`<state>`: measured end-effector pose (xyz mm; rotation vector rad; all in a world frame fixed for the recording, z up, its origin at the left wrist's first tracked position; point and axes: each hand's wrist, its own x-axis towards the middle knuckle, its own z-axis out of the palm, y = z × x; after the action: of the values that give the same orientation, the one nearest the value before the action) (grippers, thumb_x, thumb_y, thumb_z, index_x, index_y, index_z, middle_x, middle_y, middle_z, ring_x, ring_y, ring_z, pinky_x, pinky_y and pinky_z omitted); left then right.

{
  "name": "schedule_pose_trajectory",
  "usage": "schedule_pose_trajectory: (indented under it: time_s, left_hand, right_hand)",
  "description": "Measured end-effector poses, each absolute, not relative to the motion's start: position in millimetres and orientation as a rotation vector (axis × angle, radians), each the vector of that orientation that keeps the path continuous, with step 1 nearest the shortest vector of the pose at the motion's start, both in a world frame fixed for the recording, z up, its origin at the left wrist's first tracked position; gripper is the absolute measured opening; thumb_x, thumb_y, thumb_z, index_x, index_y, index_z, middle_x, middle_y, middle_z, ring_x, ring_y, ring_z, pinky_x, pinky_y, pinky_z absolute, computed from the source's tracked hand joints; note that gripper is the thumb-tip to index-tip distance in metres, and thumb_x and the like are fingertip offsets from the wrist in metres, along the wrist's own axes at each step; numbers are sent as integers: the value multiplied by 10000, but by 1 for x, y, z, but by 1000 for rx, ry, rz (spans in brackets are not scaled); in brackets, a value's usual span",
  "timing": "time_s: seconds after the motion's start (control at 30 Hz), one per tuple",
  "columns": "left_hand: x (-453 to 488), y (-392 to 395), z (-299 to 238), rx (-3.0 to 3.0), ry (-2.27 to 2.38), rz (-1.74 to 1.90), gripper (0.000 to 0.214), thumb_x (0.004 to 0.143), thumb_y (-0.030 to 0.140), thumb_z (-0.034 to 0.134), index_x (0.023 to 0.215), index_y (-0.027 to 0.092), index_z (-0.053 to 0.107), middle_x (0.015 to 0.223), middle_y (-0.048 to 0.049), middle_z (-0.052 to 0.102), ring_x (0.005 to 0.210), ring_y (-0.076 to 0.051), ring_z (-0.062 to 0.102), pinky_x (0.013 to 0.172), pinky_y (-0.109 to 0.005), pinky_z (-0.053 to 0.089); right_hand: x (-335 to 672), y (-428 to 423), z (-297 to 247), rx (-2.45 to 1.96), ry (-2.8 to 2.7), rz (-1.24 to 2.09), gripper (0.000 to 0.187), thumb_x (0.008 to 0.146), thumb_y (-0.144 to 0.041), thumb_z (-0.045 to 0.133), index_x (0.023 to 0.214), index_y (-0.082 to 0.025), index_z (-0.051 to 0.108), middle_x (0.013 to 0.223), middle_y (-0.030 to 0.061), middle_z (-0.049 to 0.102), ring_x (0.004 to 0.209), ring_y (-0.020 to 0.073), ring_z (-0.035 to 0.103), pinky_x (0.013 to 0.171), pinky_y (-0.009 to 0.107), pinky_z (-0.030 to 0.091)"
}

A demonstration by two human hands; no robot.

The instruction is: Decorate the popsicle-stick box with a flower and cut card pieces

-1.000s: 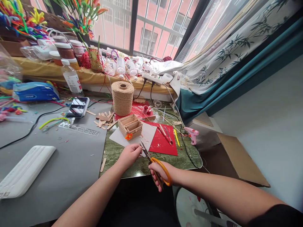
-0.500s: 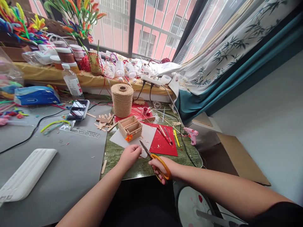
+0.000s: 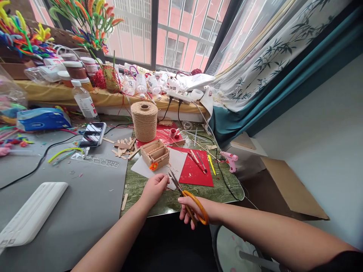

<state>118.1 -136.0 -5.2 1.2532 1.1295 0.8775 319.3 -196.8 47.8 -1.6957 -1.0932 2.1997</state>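
My right hand (image 3: 190,209) grips a pair of scissors (image 3: 195,202) by the orange handles, blades parted slightly and pointing up and left. Close to the blade tips, my left hand (image 3: 157,185) is closed in a pinch; what it holds is too small to make out. Just beyond sits a small wooden box (image 3: 155,154) with inner compartments and an orange flower (image 3: 153,166) on its front corner. The box rests on a white sheet of paper (image 3: 178,160), which partly overlaps a red sheet (image 3: 195,177).
A large twine spool (image 3: 144,122) stands behind the box, with craft sticks (image 3: 124,147) piled left of it. Pens and a yellow marker (image 3: 211,164) lie right. A pink glue gun (image 3: 230,161) is at the table's right edge. A phone (image 3: 93,135) and white keyboard (image 3: 34,213) are left.
The scissors have turned a little and their blades have opened slightly near my left fingertips. My right fingers have loosened around the handles. My left hand stays in nearly the same place.
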Motion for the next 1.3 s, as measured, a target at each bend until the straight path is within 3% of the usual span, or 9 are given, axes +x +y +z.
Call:
schedule_pose_trajectory:
  time_s: [0.23,0.63,0.93,1.1,1.3]
  left_hand:
    - [119,-137,-10,1403,1167,805,430,936,568,525,753,194,632,604,30,548,594,-154,522,622,-263,400]
    - [116,-136,-4,1386,1076,807,394,948,530,510,761,197,604,641,24,546,637,-155,518,667,-259,431]
    - [118,-137,-6,1409,1098,809,422,944,564,489,796,197,636,651,7,574,619,-164,514,626,-262,405]
    - [118,-136,-8,1420,1096,806,406,953,540,490,795,197,640,655,8,582,632,-166,533,646,-266,416]
    - [119,-137,-5,1438,1131,773,388,952,522,486,777,206,626,658,9,597,627,-170,534,620,-264,390]
  right_hand:
    - [313,-195,43,-1685,-1116,2220,351,999,-517,460,861,-194,469,744,31,634,536,132,585,379,210,507]
    - [312,-196,39,-1753,-1072,2194,487,1007,-673,414,878,-206,468,674,-34,565,440,97,517,411,238,538]
    - [303,-196,45,-1875,-1028,2101,406,1040,-570,404,840,-219,447,542,-87,448,369,92,440,376,222,496]
    - [302,-192,49,-1915,-1101,2086,362,1043,-487,401,812,-213,453,551,-50,512,395,121,498,393,278,543]
    - [304,-188,50,-2024,-1146,2071,326,988,-410,451,736,-204,461,529,-41,461,400,117,479,386,267,532]
